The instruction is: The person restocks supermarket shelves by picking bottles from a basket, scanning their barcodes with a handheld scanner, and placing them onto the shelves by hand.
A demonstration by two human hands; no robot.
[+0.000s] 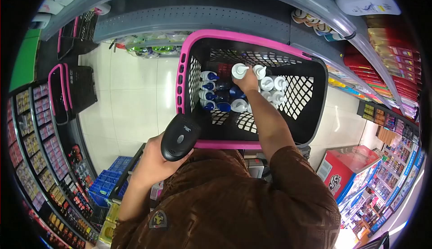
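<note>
On my feed, a long grey metal shelf is curving across the top of the frame. Below it, a deep black plastic basket with a bright pink rim is filling the centre, its long side running left to right. At the lower left, outside the basket, the left hand is clasping a rounded black handheld scanner. In the upper middle of the frame, the right hand is, as I am judging it, wrapping round a white pump-top bottle; the bottle is hiding part of the grip from me. That bottle is standing nearly end-on to my view, its long axis pointing up towards the camera, its top sitting just above and left of the hand. The right hand is touching it; the left is sitting well apart, down and left beyond the rim. Other white bottles are clustering right of the hand, and dark bottles with blue pump tops are lining up at the left.
</note>
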